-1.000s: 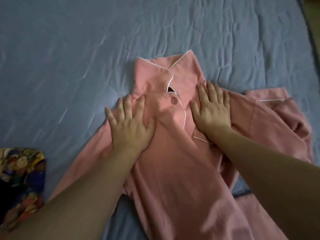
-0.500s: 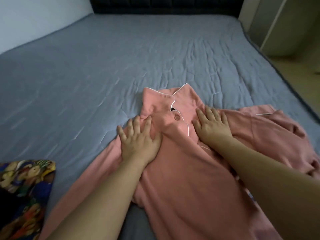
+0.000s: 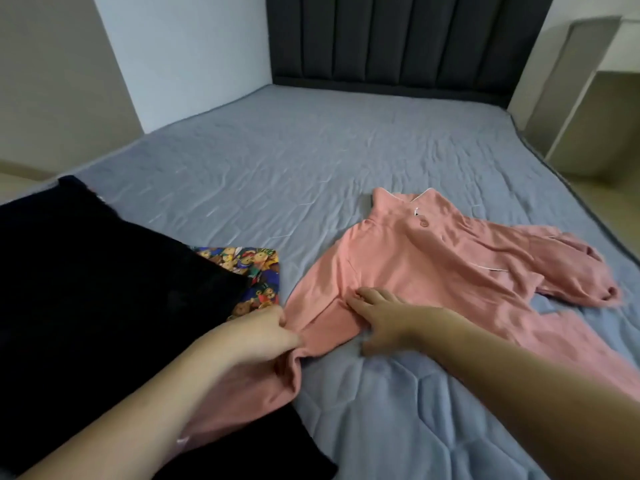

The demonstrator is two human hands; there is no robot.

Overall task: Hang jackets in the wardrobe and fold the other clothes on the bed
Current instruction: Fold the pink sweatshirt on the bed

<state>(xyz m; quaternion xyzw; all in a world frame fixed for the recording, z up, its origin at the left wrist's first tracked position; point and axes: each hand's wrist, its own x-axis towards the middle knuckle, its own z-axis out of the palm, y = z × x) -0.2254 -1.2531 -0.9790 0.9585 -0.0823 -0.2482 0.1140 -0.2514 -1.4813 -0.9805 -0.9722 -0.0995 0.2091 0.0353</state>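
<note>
The pink pyjama shirt (image 3: pixel 433 268) lies spread near the bed's (image 3: pixel 277 174) right edge. The left hand (image 3: pixel 258 336) pinches its left sleeve, probably to draw it inward for folding, while the right hand (image 3: pixel 379 311) rests flat-fingered on the fabric, apparently anchoring it.

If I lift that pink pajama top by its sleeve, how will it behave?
Probably floppy: the pink pajama top lies in soft creases and bunches where the left hand pinches its sleeve. Likely light, so it should trail and drag across the sheet rather than hold shape.
</note>
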